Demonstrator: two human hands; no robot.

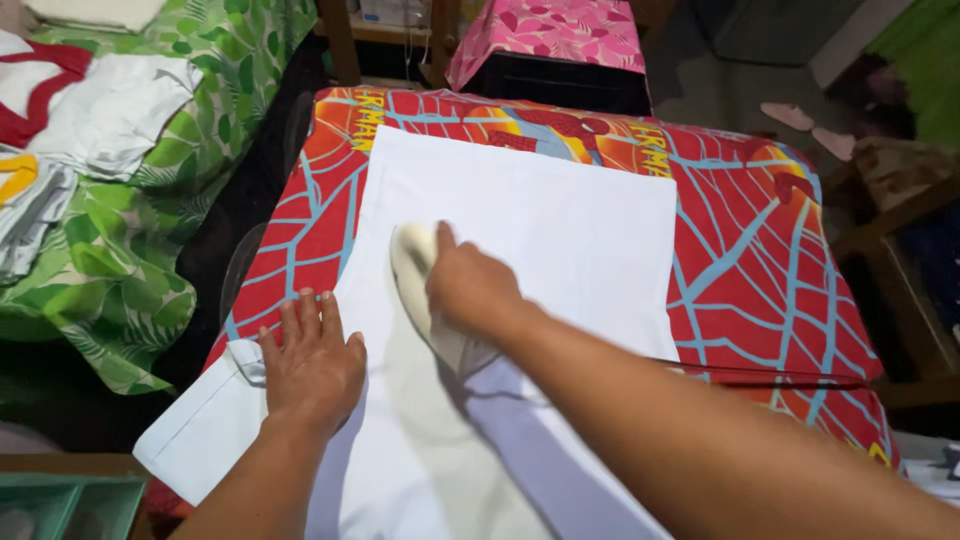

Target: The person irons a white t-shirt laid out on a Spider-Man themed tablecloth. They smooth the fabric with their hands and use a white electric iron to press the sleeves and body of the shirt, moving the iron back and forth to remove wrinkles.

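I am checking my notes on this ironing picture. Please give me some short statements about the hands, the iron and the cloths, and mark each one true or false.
1. The right hand grips an iron on the white cloth. True.
2. The left hand lies flat on the white cloth, fingers spread. True.
3. The white cloth lies on a plain blue cover. False: the cover is red with a light blue web pattern.
4. The left hand holds the iron. False: it holds nothing; the right hand has the iron.
5. Folded clothes lie on a green leaf-print cloth at the left. True.
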